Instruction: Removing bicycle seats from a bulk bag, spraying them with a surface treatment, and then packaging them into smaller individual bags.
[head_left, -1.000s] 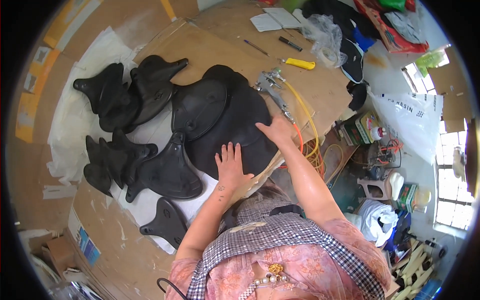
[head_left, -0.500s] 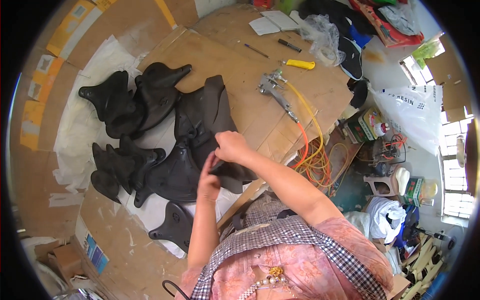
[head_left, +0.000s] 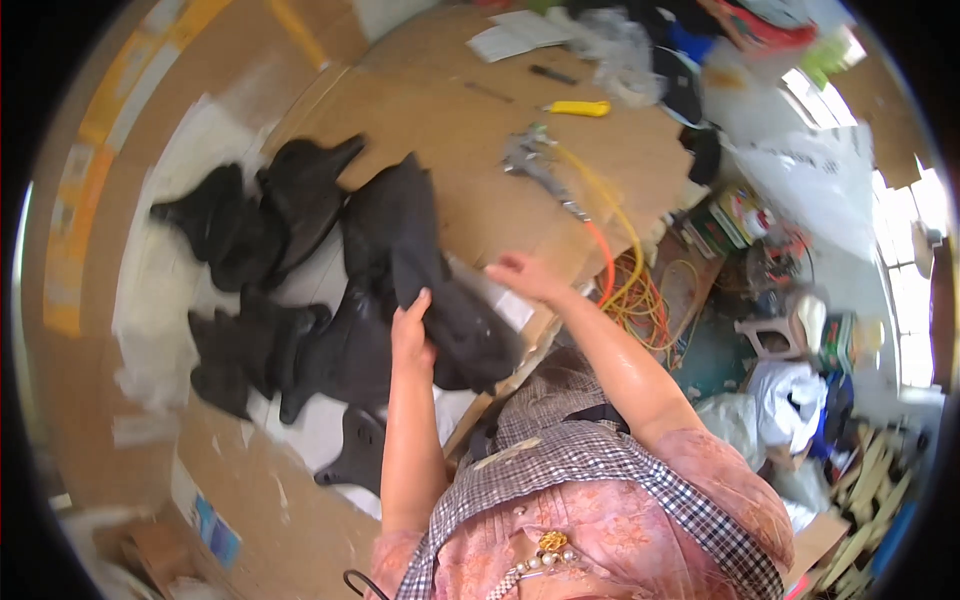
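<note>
Black, curved moulded pieces lie in a cluster on the cardboard-covered table. My left hand [head_left: 412, 338] is closed on the near part of a long, dark, flexible piece [head_left: 462, 325], its thumb on top and its other fingers partly hidden. That piece stretches away from me along the right side of the cluster, and its near end is smeared by motion. My right hand [head_left: 525, 275] is apart from it, to its right above the table edge, with loosely extended fingers and nothing in them. A smaller black piece [head_left: 355, 455] with slots lies left of my left forearm.
A spray gun [head_left: 540, 170] with yellow and orange hoses lies at the right of the table [head_left: 430, 110]. Beyond it are a yellow-handled cutter [head_left: 580, 107], a marker [head_left: 553, 74] and white paper [head_left: 518, 36]. Coiled hoses [head_left: 640, 325] hang off the right edge.
My right hand has come away from the dark piece and moved right. My left thumb now presses on the piece, whose near end has shifted. The whole view has tilted slightly.
</note>
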